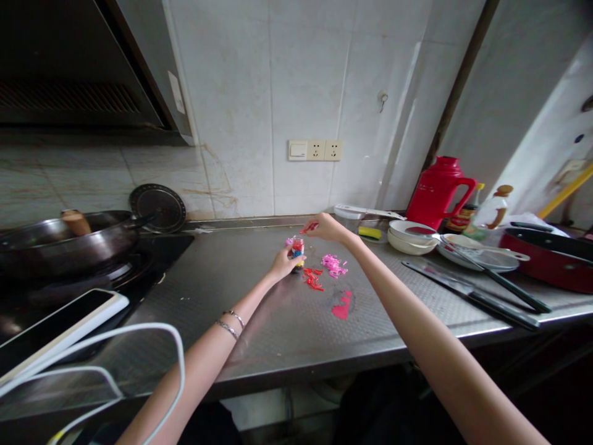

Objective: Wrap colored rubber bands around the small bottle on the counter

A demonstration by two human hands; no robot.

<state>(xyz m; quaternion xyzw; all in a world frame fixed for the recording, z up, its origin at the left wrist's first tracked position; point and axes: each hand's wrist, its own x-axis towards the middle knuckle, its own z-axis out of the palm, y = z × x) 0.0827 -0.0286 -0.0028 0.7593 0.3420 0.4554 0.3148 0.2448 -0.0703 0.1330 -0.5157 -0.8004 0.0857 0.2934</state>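
My left hand is closed round a small clear jar that stands on the steel counter and holds mixed coloured bits. My right hand hovers just above and right of the jar, pinching several small red pieces. On the counter beside the jar lie a loose pile of red pieces and a pile of pink pieces. A flat red and pink scrap lies nearer to me.
A wok sits on the stove at left, with a round lid leaning on the wall. A phone and white cable lie at front left. At right stand bowls, a red thermos jug, a knife and a red pan.
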